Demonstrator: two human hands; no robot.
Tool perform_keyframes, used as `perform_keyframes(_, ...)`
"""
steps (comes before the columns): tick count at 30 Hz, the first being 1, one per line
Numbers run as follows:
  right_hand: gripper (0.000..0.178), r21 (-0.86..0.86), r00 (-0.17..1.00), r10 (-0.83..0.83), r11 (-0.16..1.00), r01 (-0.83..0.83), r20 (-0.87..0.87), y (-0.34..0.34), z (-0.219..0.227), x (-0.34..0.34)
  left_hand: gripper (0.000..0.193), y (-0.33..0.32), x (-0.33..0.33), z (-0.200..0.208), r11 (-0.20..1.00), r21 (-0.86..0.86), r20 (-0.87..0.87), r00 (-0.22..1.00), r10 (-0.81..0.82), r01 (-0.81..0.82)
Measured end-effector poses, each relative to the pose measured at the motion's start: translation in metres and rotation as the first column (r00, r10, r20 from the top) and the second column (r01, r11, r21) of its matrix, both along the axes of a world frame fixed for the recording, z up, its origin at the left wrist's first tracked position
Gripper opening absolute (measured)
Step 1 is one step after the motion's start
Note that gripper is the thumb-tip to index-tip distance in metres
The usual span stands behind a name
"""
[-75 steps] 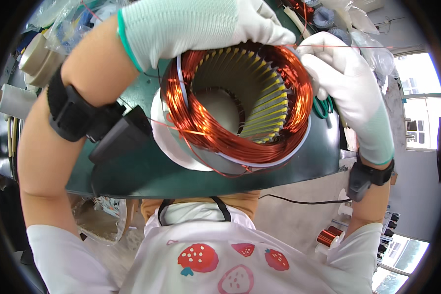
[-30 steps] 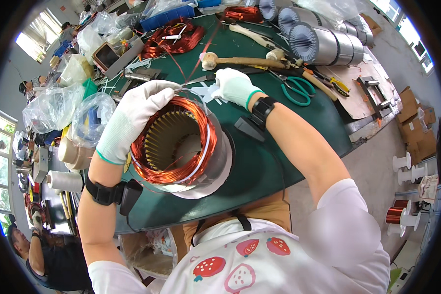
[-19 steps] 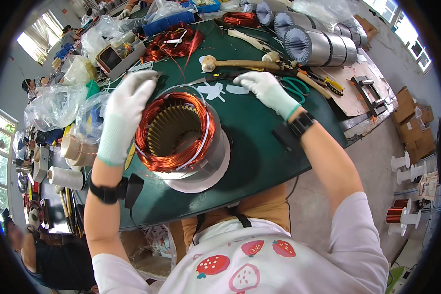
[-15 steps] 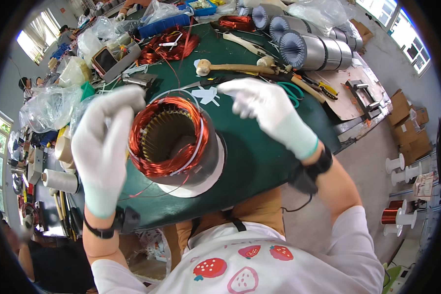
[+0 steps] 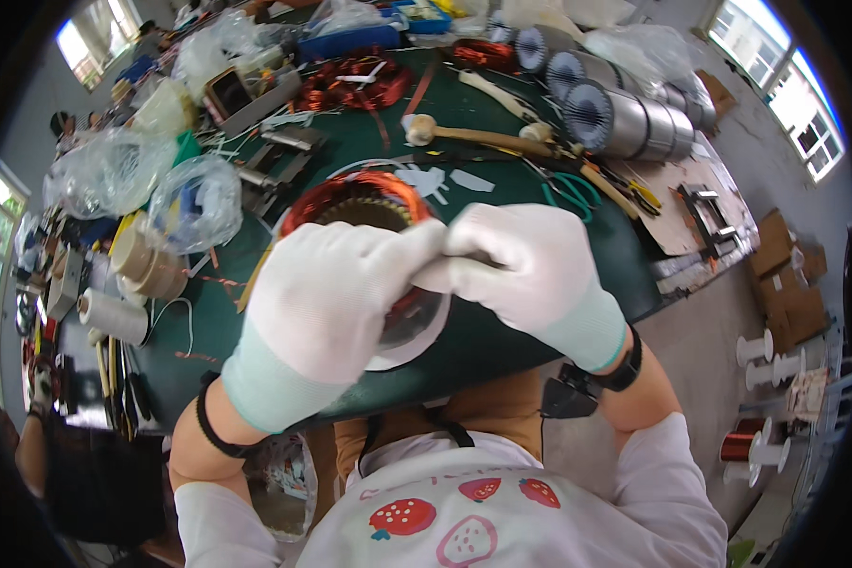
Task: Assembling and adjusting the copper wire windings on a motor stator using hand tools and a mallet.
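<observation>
A motor stator with red copper windings (image 5: pixel 399 187) stands upright on the green bench top, on a white round base (image 5: pixel 402 355). Its front and much of its bore are hidden behind my gloved hands. My left hand (image 5: pixel 322 293), in a white glove, is closed in a pinch over the near side of the stator. Fingertip to fingertip with it, my right hand (image 5: pixel 532 275) is pinched too, just right of the windings. Whatever lies between the fingers is too small or covered to make out. A pale cord (image 5: pixel 355 168) shows along the windings' far edge.
Beyond the stator lie a wooden-handled mallet (image 5: pixel 483 137), green-handled scissors (image 5: pixel 573 194) and white paper scraps (image 5: pixel 426 180). Several steel stator cores (image 5: pixel 625 123) stand far right. Copper coils (image 5: pixel 360 83) lie at the back; a white thread spool (image 5: pixel 114 315) is at left.
My hands were apart on either side of the stator; they have come together over its near side, fingers closed. The whole view has shifted slightly.
</observation>
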State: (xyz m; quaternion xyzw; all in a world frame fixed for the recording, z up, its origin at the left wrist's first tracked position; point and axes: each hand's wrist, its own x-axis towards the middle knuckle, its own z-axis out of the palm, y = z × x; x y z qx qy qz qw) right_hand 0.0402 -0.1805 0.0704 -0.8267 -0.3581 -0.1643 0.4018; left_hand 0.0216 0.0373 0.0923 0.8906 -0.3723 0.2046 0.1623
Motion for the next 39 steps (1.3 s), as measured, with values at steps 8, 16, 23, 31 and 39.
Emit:
perform_keyframes(8, 0.017, 0.119, 0.918, -0.173, 0.966, 0.228, -0.358, -0.014, -0.002, 0.018, 0.013, 0.07, -0.007, -0.033, 0.596, -0.667, -0.4, 0.89, 0.219, -0.447)
perform_keyframes(16, 0.022, -0.138, 0.995, -0.099, 0.985, 0.1, 0.015, 0.052, 0.01, 0.09, 0.013, 0.053, -0.039, -0.092, 0.266, -0.676, -0.587, 0.72, 0.37, -0.687)
perform_keyframes(23, 0.019, 0.01, 0.993, 0.112, 0.994, -0.112, 0.044, 0.048, -0.003, 0.095, 0.014, 0.071, -0.043, -0.089, 0.299, -0.865, -0.303, 0.894, 0.331, -0.403)
perform_keyframes(31, 0.017, -0.018, 0.963, -0.127, 0.992, 0.127, -0.237, 0.023, -0.019, 0.082, 0.024, 0.063, -0.002, -0.094, 0.591, -0.766, -0.188, 0.967, 0.17, -0.253)
perform_keyframes(39, 0.024, -0.068, 0.952, 0.111, 0.989, -0.135, -0.286, 0.051, -0.002, 0.093, 0.019, 0.055, 0.007, -0.112, 0.506, -0.827, -0.101, 0.95, 0.297, -0.246)
